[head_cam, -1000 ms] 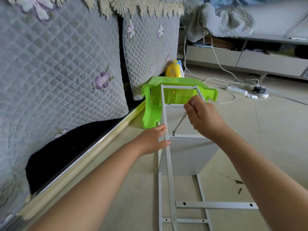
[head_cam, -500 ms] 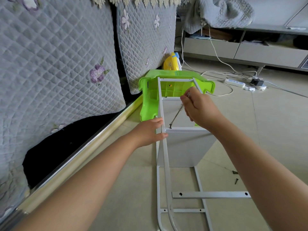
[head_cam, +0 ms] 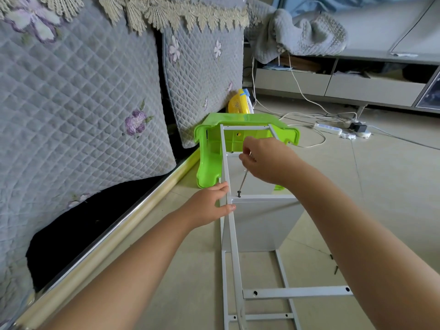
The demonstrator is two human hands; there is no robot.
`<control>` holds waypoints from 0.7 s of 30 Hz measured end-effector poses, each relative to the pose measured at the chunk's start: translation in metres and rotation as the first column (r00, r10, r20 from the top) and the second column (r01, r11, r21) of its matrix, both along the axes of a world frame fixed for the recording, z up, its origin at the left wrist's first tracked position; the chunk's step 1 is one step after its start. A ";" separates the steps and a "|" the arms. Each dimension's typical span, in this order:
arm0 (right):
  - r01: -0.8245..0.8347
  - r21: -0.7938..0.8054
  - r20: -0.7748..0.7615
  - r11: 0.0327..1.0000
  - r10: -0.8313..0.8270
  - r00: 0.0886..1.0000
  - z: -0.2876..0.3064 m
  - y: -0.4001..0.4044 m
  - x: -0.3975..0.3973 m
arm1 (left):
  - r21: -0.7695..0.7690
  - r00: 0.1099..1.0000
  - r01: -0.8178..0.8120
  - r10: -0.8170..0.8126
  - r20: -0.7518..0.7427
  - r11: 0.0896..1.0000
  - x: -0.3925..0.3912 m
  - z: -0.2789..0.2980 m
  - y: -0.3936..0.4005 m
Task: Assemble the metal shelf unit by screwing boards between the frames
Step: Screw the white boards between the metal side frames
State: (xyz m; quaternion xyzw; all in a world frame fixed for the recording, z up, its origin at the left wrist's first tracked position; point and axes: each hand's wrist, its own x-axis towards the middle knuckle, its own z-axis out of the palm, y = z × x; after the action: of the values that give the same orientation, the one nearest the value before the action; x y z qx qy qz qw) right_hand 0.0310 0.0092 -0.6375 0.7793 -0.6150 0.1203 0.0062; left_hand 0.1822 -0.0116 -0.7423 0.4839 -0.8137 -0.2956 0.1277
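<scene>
A white metal frame (head_cam: 232,236) lies on the floor with a white board (head_cam: 259,225) standing between its rails. My left hand (head_cam: 209,206) grips the frame's upper rail just beside the board's top edge. My right hand (head_cam: 266,160) pinches the handle end of a thin screwdriver (head_cam: 243,181), whose tip sits on a dark screw (head_cam: 239,193) at the board's top left corner. A crossbar (head_cam: 297,292) with two holes spans the frame closer to me.
A green plastic stool (head_cam: 207,167) lies tipped at the frame's far end. Quilted sofa cushions (head_cam: 78,110) stand along the left. Two loose screws (head_cam: 335,267) lie on the floor at right. White cables and a power strip (head_cam: 328,128) lie further back.
My right hand has shifted a little along the screwdriver while its tip stays at the screw. The left hand keeps its hold on the rail. The camera has tilted slightly.
</scene>
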 end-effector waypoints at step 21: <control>0.045 0.298 -0.239 0.954 0.029 0.971 0.029 -0.002 0.013 | -0.026 0.999 -0.007 0.006 -0.050 1.000 0.000 -0.008 0.004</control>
State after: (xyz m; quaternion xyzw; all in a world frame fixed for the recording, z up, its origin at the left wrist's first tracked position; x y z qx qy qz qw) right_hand 0.0444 0.0073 -0.6084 0.7774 -0.6240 -0.0699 -0.0376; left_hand 0.1826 -0.0079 -0.7505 0.4772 -0.8126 -0.2963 0.1554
